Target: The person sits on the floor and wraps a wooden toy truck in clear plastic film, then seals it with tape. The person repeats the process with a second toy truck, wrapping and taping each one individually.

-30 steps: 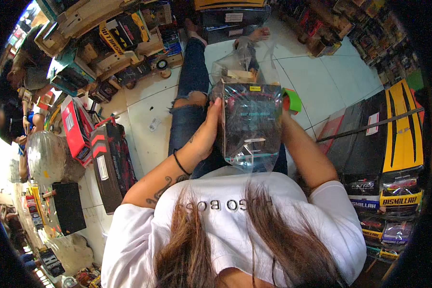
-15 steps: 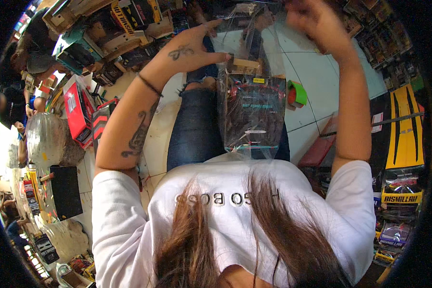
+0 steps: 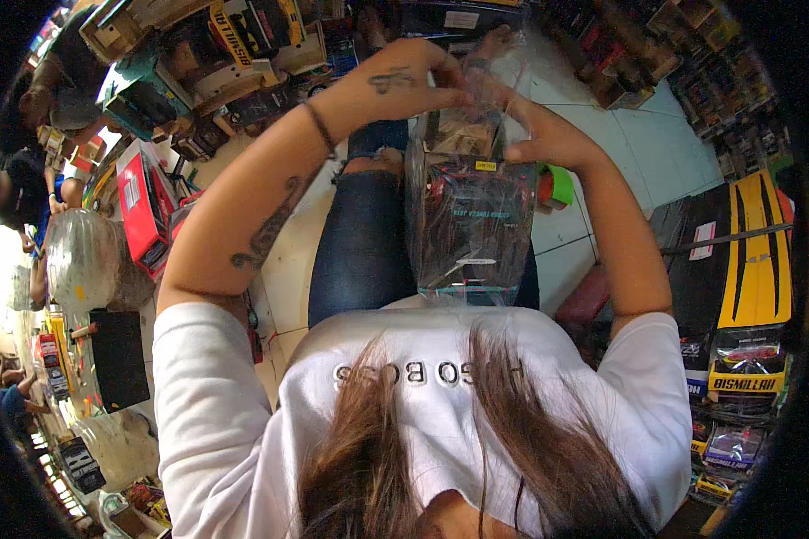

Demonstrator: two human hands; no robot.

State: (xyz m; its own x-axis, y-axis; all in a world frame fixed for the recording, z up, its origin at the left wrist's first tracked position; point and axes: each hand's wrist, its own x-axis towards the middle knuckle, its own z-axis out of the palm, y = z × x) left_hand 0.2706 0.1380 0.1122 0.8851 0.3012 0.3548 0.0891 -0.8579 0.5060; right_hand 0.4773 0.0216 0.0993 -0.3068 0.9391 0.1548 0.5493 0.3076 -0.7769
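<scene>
On my lap lies a dark box-shaped thing (image 3: 472, 216), like a toy truck body, with a bare wooden part (image 3: 463, 139) at its far end. A clear plastic bag (image 3: 469, 295) wraps it. At the bag's far end, my left hand (image 3: 418, 81) is closed with its fingertips pinching the plastic. My right hand (image 3: 548, 130) grips the same end from the right, its thumb against the plastic. Both hands meet just beyond the wooden part, where some fingertips are hidden. Beside my right wrist, on the tiles, is a green roll (image 3: 557, 187), probably tape.
Wooden toy trucks (image 3: 252, 36) crowd the far left. A red box (image 3: 144, 207) and plastic-wrapped bundles (image 3: 85, 256) sit at left, with other people beyond. A large black-and-yellow toy truck (image 3: 755, 251) stands at right, and stacked wooden pieces (image 3: 634, 81) at far right.
My right hand has come down and inward from the far right onto the plastic. My left hand has moved right, closing in on the bag's far end. The loose plastic is now gathered lower.
</scene>
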